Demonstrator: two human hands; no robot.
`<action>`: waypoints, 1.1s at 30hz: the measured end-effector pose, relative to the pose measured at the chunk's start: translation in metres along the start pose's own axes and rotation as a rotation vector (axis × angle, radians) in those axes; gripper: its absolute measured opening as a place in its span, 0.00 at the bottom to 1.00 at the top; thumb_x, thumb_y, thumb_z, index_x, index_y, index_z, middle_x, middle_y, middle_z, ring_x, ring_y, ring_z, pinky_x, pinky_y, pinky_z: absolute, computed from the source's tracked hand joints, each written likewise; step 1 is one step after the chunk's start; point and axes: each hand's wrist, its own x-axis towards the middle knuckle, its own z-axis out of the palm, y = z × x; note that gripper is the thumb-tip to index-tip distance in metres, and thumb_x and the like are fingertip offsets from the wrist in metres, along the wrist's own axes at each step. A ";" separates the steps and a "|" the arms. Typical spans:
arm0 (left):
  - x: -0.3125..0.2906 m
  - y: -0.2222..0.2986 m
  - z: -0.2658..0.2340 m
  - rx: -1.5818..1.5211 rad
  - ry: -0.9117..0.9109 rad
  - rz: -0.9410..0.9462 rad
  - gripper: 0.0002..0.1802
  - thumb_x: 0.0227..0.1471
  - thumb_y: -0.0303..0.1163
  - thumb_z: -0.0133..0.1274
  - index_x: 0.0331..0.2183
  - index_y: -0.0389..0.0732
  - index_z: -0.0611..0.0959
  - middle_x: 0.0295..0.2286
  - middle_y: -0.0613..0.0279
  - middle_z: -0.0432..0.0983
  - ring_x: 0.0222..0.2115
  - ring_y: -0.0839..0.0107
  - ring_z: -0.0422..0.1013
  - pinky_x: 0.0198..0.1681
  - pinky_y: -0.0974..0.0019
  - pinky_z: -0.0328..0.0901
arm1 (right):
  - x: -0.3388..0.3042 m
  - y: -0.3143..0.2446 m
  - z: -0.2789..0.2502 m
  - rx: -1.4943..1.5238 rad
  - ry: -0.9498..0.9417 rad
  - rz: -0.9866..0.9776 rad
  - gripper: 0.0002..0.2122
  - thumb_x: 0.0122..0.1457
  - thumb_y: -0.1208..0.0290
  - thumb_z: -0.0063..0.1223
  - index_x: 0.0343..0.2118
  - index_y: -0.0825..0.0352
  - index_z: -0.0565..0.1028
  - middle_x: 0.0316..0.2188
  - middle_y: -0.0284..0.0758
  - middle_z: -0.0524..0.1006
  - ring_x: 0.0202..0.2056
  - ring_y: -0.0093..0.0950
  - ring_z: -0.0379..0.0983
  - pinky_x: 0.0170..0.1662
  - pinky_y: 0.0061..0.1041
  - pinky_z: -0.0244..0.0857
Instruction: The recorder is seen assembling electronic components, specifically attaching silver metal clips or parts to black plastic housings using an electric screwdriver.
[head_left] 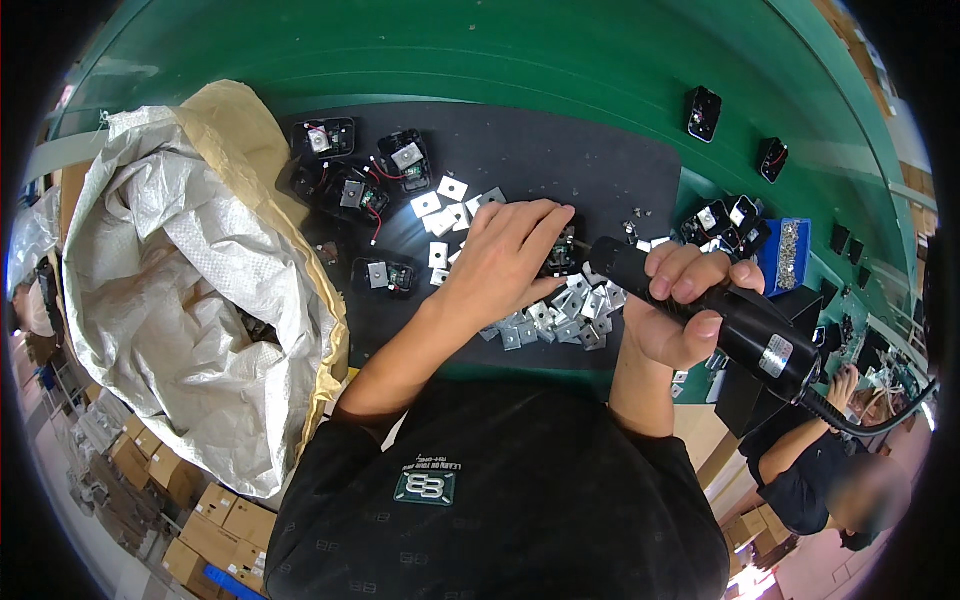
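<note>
Nearest you, loose metal plates [560, 325] lie heaped on the black mat [610, 150], probably for easy reach. Your right hand [690, 300] has its fingers wrapped around a black power screwdriver [745, 335], angled so its tip end points at the small black case [562, 257] in front of you. Your left hand [505, 255] lies palm down, thumb and forefinger spread around that case, perhaps to steady it; whether they actually pinch it, you cannot tell from here. To your right, a blue tray [769, 255] contains small screws [789, 245], likely confined against scattering. Farther off, wired cases [407, 160] stand apart at the mat's far left.
</note>
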 end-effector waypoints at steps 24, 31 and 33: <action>0.010 -0.003 0.001 0.001 0.013 0.041 0.39 0.28 0.36 0.66 0.48 0.38 0.74 0.41 0.58 0.70 0.37 0.62 0.68 0.43 0.59 0.58 | 0.003 0.010 -0.001 -0.056 -0.237 0.028 0.20 0.51 0.63 0.62 0.39 0.60 0.61 0.22 0.30 0.68 0.20 0.24 0.65 0.27 0.26 0.61; 0.013 -0.002 -0.003 0.002 0.035 0.028 0.38 0.28 0.38 0.67 0.46 0.40 0.76 0.40 0.59 0.74 0.36 0.62 0.69 0.41 0.60 0.59 | 0.003 0.016 0.006 -0.017 -0.227 0.044 0.20 0.51 0.67 0.63 0.37 0.60 0.60 0.20 0.29 0.67 0.20 0.23 0.64 0.27 0.26 0.61; 0.015 -0.002 0.000 -0.001 0.045 0.027 0.38 0.27 0.38 0.67 0.46 0.40 0.76 0.40 0.58 0.74 0.36 0.60 0.70 0.42 0.60 0.59 | 0.005 0.017 0.002 -0.002 -0.225 0.029 0.20 0.51 0.67 0.63 0.37 0.59 0.59 0.20 0.30 0.66 0.20 0.23 0.64 0.27 0.25 0.62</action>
